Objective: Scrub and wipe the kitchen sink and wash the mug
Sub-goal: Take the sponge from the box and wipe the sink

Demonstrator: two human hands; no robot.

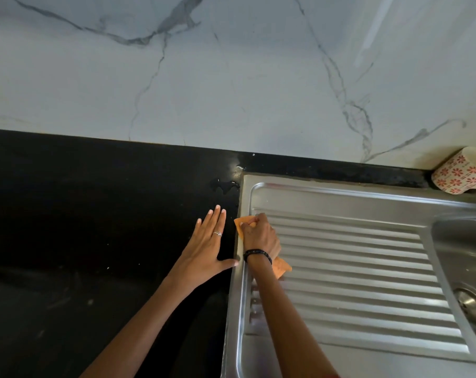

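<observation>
— Where was the cloth, and what did the fingers do?

— The right hand (261,236) had its fingers curled around the orange cloth (281,268) and pressed it on the ribbed drainboard (354,268) of the steel sink (367,190). The left hand (206,246) lay flat on the black counter (95,214), fingers straight, just left of the cloth.

— And the containers?

— The flowered mug (458,173) lay tilted on the counter, far right of the fingers; its inside I could not see. In the basin (460,257) only the drain (473,302) was visible.
</observation>
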